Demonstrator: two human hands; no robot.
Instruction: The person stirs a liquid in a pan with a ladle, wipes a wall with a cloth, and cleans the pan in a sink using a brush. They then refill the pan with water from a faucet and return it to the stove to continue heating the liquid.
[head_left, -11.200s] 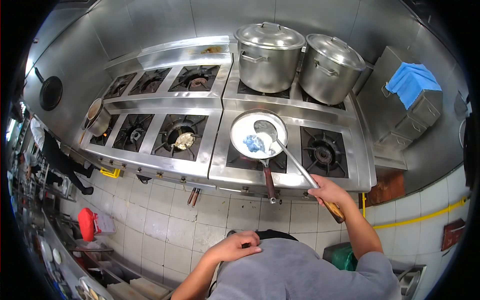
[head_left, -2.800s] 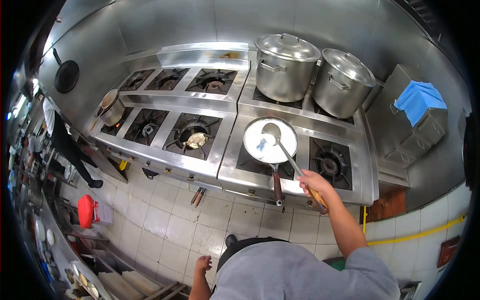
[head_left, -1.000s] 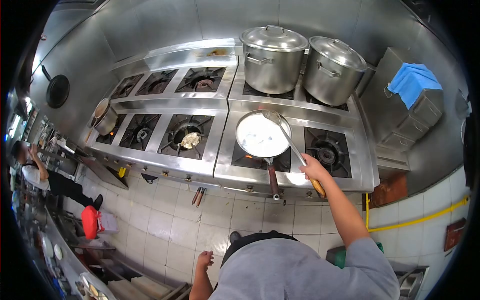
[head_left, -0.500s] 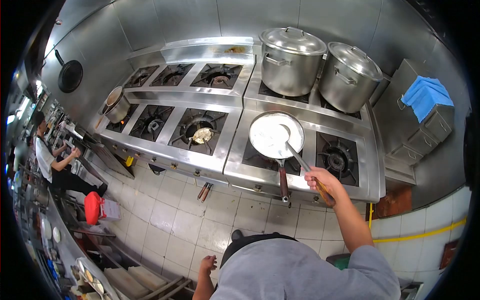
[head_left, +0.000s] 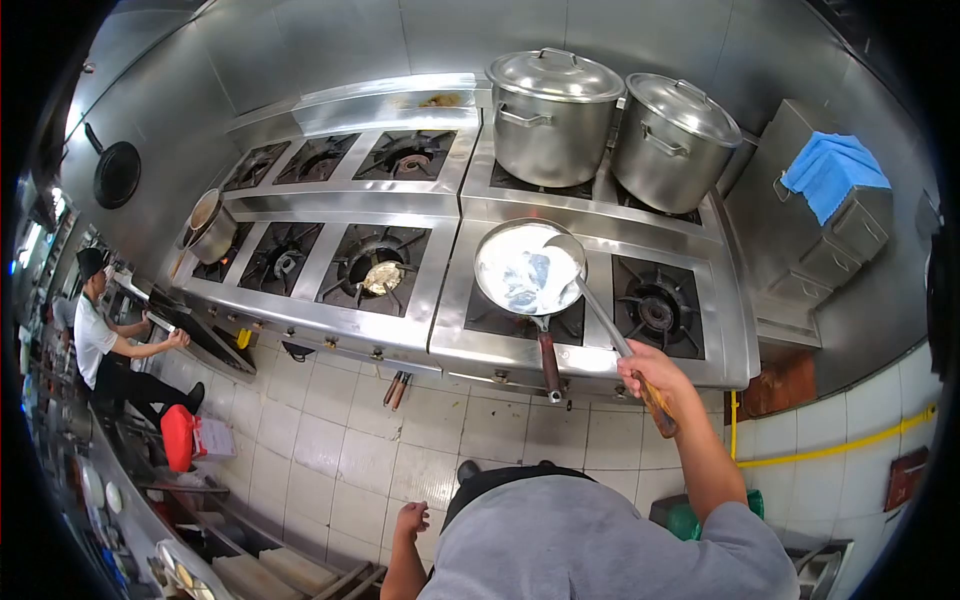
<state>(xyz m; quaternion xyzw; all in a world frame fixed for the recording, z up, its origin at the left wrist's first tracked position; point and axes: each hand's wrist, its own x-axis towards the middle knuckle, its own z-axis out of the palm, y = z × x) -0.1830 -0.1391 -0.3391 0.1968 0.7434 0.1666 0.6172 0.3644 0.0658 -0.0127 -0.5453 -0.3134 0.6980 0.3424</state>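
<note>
My right hand [head_left: 652,375] is wrapped round the wooden grip of a long metal ladle [head_left: 604,318]. The ladle's bowl lies in white, creamy liquid at the right side of a frying pan [head_left: 549,362], whose brown handle points toward me. Dark patches of the pan's bottom show through the liquid. The pan sits on a front burner, and nobody holds its handle. Low at my side hangs my left hand [head_left: 412,518], empty, its fingers loosely bent and partly apart, away from the stove.
Two big lidded pots [head_left: 555,120] stand on the back burners. A smaller pot [head_left: 211,230] is at the stove's left end. Beside the stove, a blue cloth [head_left: 835,170] drapes over a metal cabinet. A co-worker [head_left: 100,335] stands at far left near a red bag [head_left: 178,437].
The view has shifted slightly. My right hand and the ladle have moved a little toward me, and dark pan bottom now shows through the white liquid. The co-worker's leg and arms have moved.
</note>
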